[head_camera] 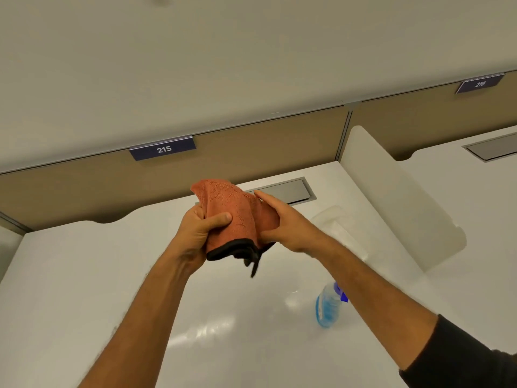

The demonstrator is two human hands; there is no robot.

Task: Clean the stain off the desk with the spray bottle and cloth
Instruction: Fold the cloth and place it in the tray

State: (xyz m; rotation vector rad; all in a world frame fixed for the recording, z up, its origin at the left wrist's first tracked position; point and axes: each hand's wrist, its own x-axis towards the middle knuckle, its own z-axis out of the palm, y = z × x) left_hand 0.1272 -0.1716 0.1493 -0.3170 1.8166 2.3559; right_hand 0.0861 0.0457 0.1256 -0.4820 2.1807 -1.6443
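Nearest me, the glossy white counter (84,317) runs smooth and hard, throwing back ceiling light in pale streaks; I cannot pick out a stain on it from here. To my right, the small clear plastic spray bottle of blue liquid (328,308) stands on that surface, its top partly hidden behind my right forearm. It looks light and rigid, probably a little slick, and I judge it is best gripped around the body just under the trigger head.

Above the counter, well clear of it, I hold the soft orange terry cloth with black stitched edging (237,219) between both hands. My left hand (198,233) has its fingers curled tight around the lower bunched part, thumb pressing across the front. My right hand (279,222) cups the other side, fingers flatter and closed against the pile. The cloth is limp and fluffy, weighs little, and should fold or wad easily; gathering it into a pad in one palm would give a firm wiping face.

Beyond the cloth sits a brushed grey metal cable hatch (296,189) set flush in the counter, then a tan fabric partition panel (251,147) carrying a dark blue number plate reading 215 (163,149).
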